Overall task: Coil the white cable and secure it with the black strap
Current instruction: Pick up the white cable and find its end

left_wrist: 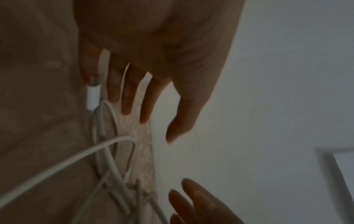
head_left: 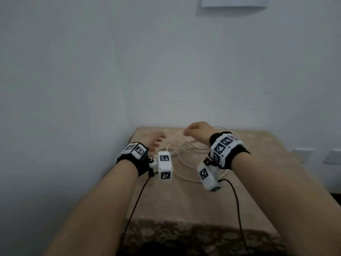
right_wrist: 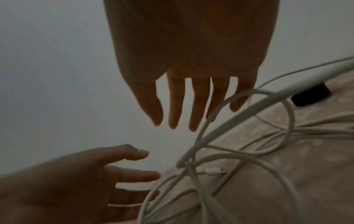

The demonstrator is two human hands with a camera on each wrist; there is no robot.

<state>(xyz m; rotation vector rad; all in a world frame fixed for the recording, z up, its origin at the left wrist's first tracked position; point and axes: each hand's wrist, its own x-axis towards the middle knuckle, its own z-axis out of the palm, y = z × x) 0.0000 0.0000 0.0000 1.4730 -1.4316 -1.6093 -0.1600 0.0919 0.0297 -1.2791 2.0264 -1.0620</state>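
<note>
The white cable [head_left: 186, 154] lies in loose tangled loops on the bench [head_left: 184, 200], partly hidden behind the wrist cameras. Both hands hover above it, left hand [head_left: 154, 140] and right hand [head_left: 198, 131] with fingers spread, holding nothing. The strap [right_wrist: 310, 95] lies dark and blurred near the bench's far edge.

I see my left hand [head_left: 154, 140] and right hand [head_left: 198, 131] hovering with relaxed fingers, holding nothing, over the white cable [head_left: 186, 154], which lies in loose tangled loops on the beige-covered worktop [head_left: 166, 200] against the wall [head_left: 110, 71].
</note>
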